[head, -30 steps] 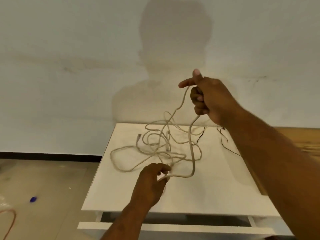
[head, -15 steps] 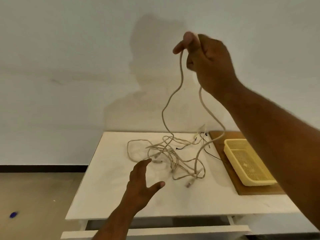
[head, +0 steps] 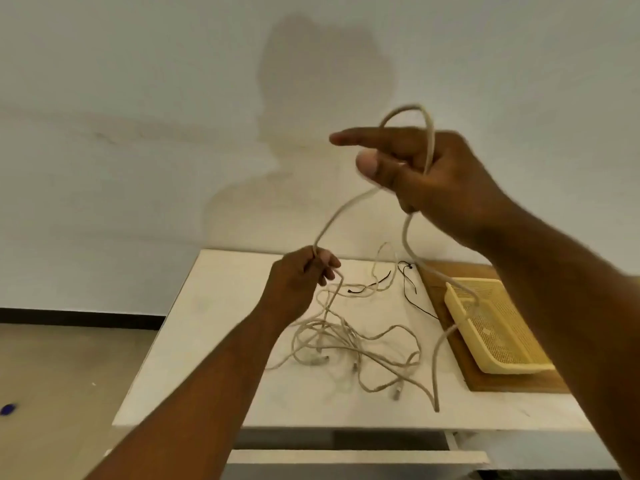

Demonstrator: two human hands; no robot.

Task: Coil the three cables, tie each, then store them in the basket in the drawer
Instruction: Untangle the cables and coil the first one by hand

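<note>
My right hand [head: 429, 174] is raised in front of the wall and holds a loop of beige cable [head: 339, 213] that arches over its fingers, forefinger pointing left. The same cable runs down to my left hand [head: 299, 278], which grips it just above the table. A tangle of beige cables [head: 349, 348] lies on the white table [head: 214, 306], with one end trailing across the yellow basket [head: 498, 327]. A thin black cable [head: 410, 289] lies behind the tangle.
The yellow basket sits on a brown wooden board [head: 446, 292] at the table's right side. An open white drawer front [head: 356, 457] shows below the table edge. A small blue object [head: 7, 408] lies on the floor at left.
My left hand rose from an open reach over the table and took hold of the cable. My right hand came down and a loop formed over its fingers.
</note>
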